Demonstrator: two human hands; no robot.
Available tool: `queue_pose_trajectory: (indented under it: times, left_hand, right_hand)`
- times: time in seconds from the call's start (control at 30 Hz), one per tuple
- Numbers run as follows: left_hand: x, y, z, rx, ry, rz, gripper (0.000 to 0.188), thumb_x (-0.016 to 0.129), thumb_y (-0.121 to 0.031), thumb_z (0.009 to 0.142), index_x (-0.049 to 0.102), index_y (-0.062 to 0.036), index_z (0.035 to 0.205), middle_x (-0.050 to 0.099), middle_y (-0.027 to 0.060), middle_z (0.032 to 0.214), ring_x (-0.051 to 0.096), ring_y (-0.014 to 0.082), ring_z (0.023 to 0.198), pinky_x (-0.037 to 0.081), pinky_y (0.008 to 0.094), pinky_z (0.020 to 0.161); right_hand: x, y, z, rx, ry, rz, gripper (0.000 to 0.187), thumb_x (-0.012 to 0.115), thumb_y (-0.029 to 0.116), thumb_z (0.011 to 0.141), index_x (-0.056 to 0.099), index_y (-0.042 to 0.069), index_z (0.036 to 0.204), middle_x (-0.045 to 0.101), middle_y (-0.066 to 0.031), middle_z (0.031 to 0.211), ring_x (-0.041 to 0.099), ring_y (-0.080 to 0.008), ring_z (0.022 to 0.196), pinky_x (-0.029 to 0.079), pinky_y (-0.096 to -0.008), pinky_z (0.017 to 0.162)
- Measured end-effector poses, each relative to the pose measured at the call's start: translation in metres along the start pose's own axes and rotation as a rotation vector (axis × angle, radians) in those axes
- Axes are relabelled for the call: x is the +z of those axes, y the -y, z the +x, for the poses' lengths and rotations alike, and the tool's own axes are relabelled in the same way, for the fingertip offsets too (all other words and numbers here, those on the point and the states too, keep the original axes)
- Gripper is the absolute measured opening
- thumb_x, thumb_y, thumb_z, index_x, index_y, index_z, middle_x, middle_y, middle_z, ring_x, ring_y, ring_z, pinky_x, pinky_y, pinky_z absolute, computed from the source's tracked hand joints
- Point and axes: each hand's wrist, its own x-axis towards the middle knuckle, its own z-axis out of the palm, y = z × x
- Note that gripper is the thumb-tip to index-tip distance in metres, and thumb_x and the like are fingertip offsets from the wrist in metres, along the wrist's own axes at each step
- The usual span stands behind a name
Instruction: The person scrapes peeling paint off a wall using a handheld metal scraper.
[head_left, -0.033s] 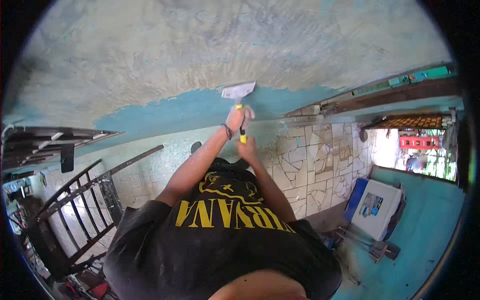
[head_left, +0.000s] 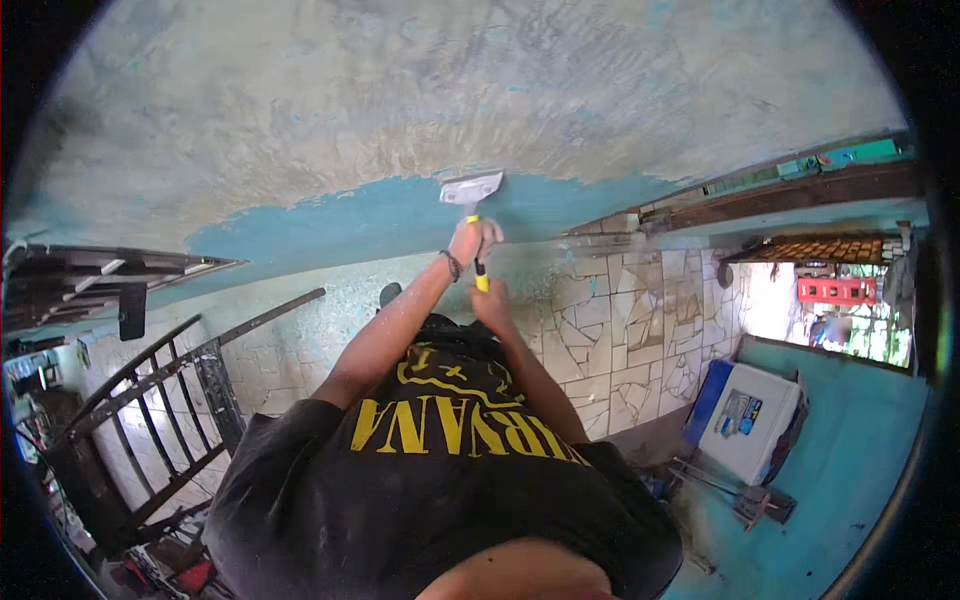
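A wide-bladed scraper [head_left: 472,188] with a pale head and a black and yellow handle is in both my hands. My left hand [head_left: 468,241], dusty, with a dark bracelet at the wrist, is closed round the handle just below the head. Lower down, my right hand [head_left: 490,300] closes around the handle's end; its fingers are partly hidden. The blade's edge lies at the ragged border where the wall's blue paint [head_left: 380,210] meets the bare grey surface [head_left: 400,100]. Whether the blade presses on the wall, I cannot tell.
On the left stand a dark metal railing [head_left: 160,410] and a louvred window frame [head_left: 90,285]. Broken-tile flooring [head_left: 620,340] spreads below the wall. A white and blue box [head_left: 745,420] sits on a blue surface [head_left: 850,460] at right, near a metal tool [head_left: 755,500].
The scraper's head has shifted slightly down and left, and my hands have moved a little with it. Both hands keep their hold.
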Motion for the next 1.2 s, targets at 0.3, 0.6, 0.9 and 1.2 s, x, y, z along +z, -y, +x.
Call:
queue_pose_trajectory:
  times: [0.3,0.6,0.9,1.2]
  left_hand:
    - [0.015,-0.158,-0.014,0.114,0.05,0.025,0.014,0.052,-0.008,0.089,0.062,-0.0003,0.084,0.049,0.0018,0.063,0.04,0.0115,0.046,0.034,0.0284,0.046]
    - [-0.024,-0.032,-0.01,-0.027,0.107,-0.132,0.016,0.054,-0.011,0.089,0.063,-0.0004,0.082,0.06,0.0067,0.07,0.057,0.0154,0.054,0.046,0.0311,0.05]
    - [0.003,-0.042,-0.006,-0.316,0.069,-0.02,0.06,0.05,-0.052,0.106,0.077,-0.0009,0.094,0.07,0.0033,0.077,0.064,0.015,0.069,0.047,0.028,0.064]
    - [0.078,-0.168,-0.023,-0.138,0.391,-0.446,0.086,0.028,-0.077,0.101,0.062,-0.0009,0.08,0.053,0.0057,0.068,0.049,0.0234,0.068,0.039,0.0342,0.068]
  right_hand:
    - [-0.035,0.125,0.071,-0.449,-0.203,0.216,0.037,0.081,0.022,0.086,0.059,-0.006,0.072,0.06,-0.0267,0.067,0.063,-0.049,0.068,0.043,-0.0571,0.064]
    - [-0.025,0.044,0.019,-0.11,-0.007,0.014,0.034,0.078,0.026,0.085,0.069,-0.004,0.074,0.067,-0.0314,0.075,0.07,-0.0516,0.08,0.051,-0.0563,0.068]
    - [-0.21,0.102,-0.061,-0.226,-0.068,0.238,0.018,0.08,0.007,0.085,0.072,0.002,0.1,0.07,-0.0109,0.084,0.069,-0.0162,0.075,0.051,-0.034,0.063]
    - [-0.233,0.306,-0.046,-1.224,-0.662,0.523,0.025,0.077,0.025,0.09,0.064,0.004,0.084,0.064,-0.0079,0.074,0.065,-0.0201,0.063,0.055,-0.0339,0.06]
